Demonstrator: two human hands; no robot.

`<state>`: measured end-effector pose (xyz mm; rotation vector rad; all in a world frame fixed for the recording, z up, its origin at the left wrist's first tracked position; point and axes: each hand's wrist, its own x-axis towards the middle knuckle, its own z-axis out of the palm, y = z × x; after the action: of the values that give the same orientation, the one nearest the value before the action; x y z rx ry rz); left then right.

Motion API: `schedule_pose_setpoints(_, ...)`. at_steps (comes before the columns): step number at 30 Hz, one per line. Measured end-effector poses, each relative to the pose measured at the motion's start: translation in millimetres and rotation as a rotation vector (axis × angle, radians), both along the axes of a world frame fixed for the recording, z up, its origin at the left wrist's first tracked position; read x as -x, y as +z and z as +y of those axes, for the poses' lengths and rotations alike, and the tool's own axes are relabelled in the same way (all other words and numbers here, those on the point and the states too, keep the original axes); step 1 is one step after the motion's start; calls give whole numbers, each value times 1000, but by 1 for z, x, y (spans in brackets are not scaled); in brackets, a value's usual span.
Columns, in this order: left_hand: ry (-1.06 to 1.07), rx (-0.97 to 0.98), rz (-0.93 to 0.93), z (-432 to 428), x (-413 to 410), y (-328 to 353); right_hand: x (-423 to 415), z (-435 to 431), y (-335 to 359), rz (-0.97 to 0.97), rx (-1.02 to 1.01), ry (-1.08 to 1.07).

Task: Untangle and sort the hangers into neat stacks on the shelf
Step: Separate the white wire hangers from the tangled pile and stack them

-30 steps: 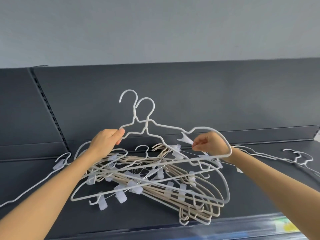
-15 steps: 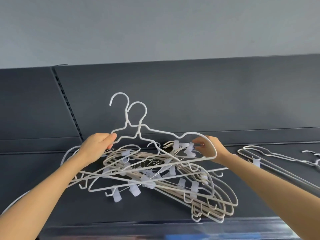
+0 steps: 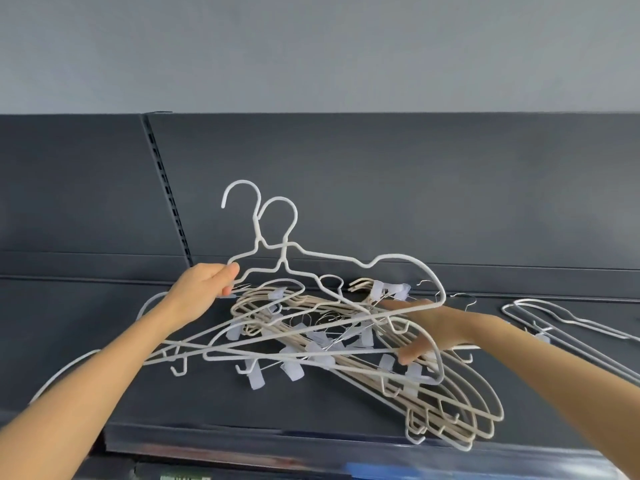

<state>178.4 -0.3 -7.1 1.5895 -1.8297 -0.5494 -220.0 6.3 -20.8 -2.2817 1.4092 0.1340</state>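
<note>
Shelf: a dark grey metal shelf (image 3: 207,403) with a matching back panel (image 3: 381,185) and a slotted upright (image 3: 166,188) towards its left end; a pale grey wall (image 3: 311,46) shows above.
Lifted hangers: two white coated-wire hangers (image 3: 284,244) are held together above the middle of the shelf. Their hooks point up, and their lower bars are tangled with the pile below.
Pile: a tangle of beige wire hangers (image 3: 360,368) with translucent white clips (image 3: 292,370) lies on the middle of the shelf and reaches its front edge on the right.
Left hand: the left hand (image 3: 204,289) grips the left shoulder of the white pair, with its fingers (image 3: 230,273) curled round the wire.
Right hand: the right hand (image 3: 433,327) reaches in through the frame of the lifted pair. Its fingers (image 3: 410,355) are spread and fairly straight, resting on the beige pile without closing on anything.
Sorted hangers: a few plain white wire hangers (image 3: 568,323) lie flat near the right end of the shelf, apart from the pile.
Left end: the curve of another white wire hanger (image 3: 65,368) shows beside the left forearm, partly hidden by it.
</note>
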Motion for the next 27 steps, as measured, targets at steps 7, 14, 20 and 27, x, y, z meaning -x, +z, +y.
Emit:
schedule_pose_setpoints(7,-15,-7,26,-3,24,10,-7,8,3,3,87,-130)
schedule_pose_setpoints(14,-46,-7,25,-7,30,19,0,8,13,-11,422,-59)
schedule_pose_setpoints(20,-74,8,43,-7,39,30,24,12,18,-213,240,-111)
schedule_pose_setpoints(27,-117,18,64,-15,60,43,45,18,12,-264,479,-209)
